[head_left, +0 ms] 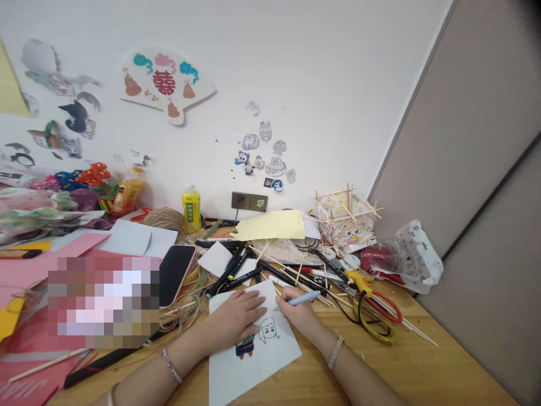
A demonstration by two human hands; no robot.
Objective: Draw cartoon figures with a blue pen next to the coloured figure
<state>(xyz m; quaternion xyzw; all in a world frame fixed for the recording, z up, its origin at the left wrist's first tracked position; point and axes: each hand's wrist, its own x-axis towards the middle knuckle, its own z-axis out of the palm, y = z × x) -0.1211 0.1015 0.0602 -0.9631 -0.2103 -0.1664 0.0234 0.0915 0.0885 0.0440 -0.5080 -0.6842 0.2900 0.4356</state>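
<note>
A sheet of white paper lies on the wooden table, with a line-drawn cartoon head and part of a coloured figure on it. My left hand rests flat on the sheet, fingers spread, covering the top of the coloured figure. In my right hand is a light blue pen, pinched between the fingers just above the drawn head. The pen's lower end points left toward the paper; whether it touches the sheet I cannot tell.
Black markers and thin wooden sticks crowd the area behind the paper. Scissors with red and yellow handles lie at right. A phone, pink and red papers and string are at left. A yellow-green bottle stands by the wall.
</note>
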